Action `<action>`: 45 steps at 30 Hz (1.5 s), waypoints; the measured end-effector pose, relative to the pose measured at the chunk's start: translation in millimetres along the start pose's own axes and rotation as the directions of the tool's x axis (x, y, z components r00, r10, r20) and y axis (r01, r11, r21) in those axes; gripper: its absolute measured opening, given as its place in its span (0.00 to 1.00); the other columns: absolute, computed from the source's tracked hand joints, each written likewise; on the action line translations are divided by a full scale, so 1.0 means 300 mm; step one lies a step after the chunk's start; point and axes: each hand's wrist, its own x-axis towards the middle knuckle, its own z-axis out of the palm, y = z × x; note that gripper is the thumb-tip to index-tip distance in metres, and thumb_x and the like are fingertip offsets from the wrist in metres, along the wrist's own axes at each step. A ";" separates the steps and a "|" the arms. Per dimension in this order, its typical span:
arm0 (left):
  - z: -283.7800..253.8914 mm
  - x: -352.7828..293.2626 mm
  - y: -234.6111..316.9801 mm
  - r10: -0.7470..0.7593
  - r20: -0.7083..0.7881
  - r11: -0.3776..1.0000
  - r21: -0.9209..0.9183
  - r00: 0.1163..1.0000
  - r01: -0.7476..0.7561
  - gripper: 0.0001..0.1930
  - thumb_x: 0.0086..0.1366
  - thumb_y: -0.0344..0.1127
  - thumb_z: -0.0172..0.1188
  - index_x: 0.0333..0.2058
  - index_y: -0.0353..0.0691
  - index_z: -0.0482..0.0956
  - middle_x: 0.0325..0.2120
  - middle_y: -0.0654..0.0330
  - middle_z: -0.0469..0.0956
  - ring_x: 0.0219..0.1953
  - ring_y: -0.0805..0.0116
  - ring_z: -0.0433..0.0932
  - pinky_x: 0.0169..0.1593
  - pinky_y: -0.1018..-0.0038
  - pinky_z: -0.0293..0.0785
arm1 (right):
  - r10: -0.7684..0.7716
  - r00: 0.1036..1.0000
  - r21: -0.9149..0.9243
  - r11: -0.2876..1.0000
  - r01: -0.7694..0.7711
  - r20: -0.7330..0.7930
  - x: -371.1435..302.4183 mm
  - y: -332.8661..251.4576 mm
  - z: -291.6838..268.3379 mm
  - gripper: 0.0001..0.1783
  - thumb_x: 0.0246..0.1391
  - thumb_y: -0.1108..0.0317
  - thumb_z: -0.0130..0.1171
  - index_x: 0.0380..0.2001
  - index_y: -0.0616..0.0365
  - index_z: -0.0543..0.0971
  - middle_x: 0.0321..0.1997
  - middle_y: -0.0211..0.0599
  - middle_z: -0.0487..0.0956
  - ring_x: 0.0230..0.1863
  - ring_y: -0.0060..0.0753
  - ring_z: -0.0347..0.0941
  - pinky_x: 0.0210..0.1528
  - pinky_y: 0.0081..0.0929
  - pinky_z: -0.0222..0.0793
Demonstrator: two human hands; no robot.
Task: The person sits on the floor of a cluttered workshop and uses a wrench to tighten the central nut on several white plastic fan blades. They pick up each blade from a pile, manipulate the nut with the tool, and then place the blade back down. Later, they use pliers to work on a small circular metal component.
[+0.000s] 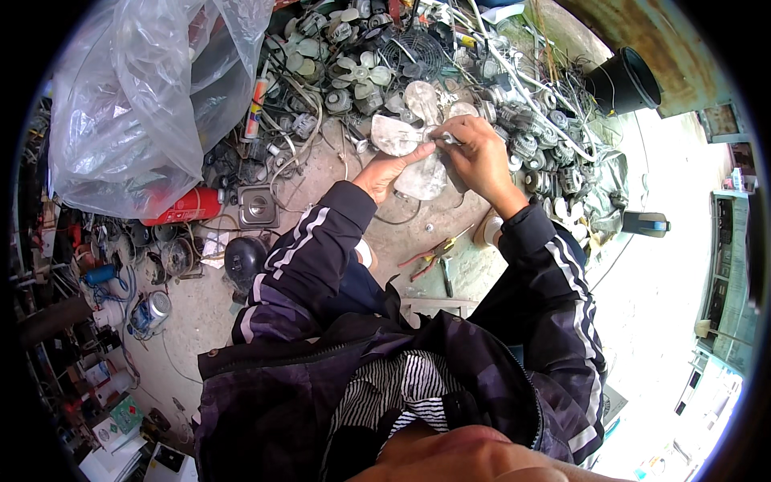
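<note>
A dusty pale metal fan blade [393, 135] with several broad paddles is held up over the concrete floor. My left hand [382, 173] grips it from the left, thumb lying across one paddle close to the hub. My right hand [480, 157] is closed at the hub from the right, its thumb and fingers pinched together. A small silvery metal piece shows between those fingers, too little of it to name. Below the hands, red-handled pliers [434, 255] lie on the floor beside a smaller dark-handled tool [448, 277].
Beyond my hands spreads a heap of small motors, cables and more fan blades [361, 74]. A clear plastic sheet [128, 104] covers the upper left, near a red cylinder [189, 206] and a square metal lid [258, 207]. A black bucket [625, 83] lies tilted at the right.
</note>
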 end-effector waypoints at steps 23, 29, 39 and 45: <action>0.010 -0.003 0.006 0.030 0.014 0.999 -0.019 0.999 -0.030 0.22 0.58 0.42 0.67 0.49 0.42 0.75 0.44 0.64 0.77 0.46 0.74 0.76 0.49 0.75 0.73 | 0.059 0.997 0.053 0.997 -0.056 -0.053 0.004 -0.045 -0.021 0.11 0.44 0.63 0.66 0.34 0.50 0.81 0.37 0.31 0.78 0.40 0.40 0.75 0.40 0.32 0.71; 0.020 -0.003 0.011 0.048 0.041 0.999 0.005 0.998 -0.049 0.23 0.57 0.41 0.67 0.49 0.42 0.74 0.43 0.64 0.77 0.45 0.73 0.76 0.48 0.74 0.74 | 0.087 0.995 0.015 0.996 -0.087 -0.040 -0.001 -0.021 -0.010 0.12 0.44 0.66 0.65 0.36 0.47 0.81 0.35 0.31 0.78 0.39 0.39 0.75 0.39 0.31 0.71; 0.022 -0.004 0.010 0.018 0.057 1.000 -0.006 0.998 -0.018 0.34 0.53 0.47 0.70 0.55 0.38 0.69 0.53 0.61 0.71 0.57 0.70 0.66 0.60 0.72 0.60 | 0.086 0.996 0.104 0.991 -0.083 -0.018 0.003 -0.028 -0.009 0.12 0.45 0.68 0.64 0.37 0.47 0.82 0.35 0.32 0.79 0.37 0.39 0.75 0.40 0.31 0.71; 0.021 -0.005 0.009 0.035 0.060 0.999 -0.026 0.998 -0.034 0.33 0.53 0.47 0.70 0.55 0.39 0.69 0.52 0.61 0.72 0.55 0.71 0.68 0.58 0.72 0.63 | 0.102 0.992 0.148 0.985 -0.089 -0.081 0.008 -0.046 -0.013 0.13 0.46 0.66 0.65 0.38 0.48 0.81 0.35 0.34 0.80 0.39 0.40 0.76 0.41 0.31 0.71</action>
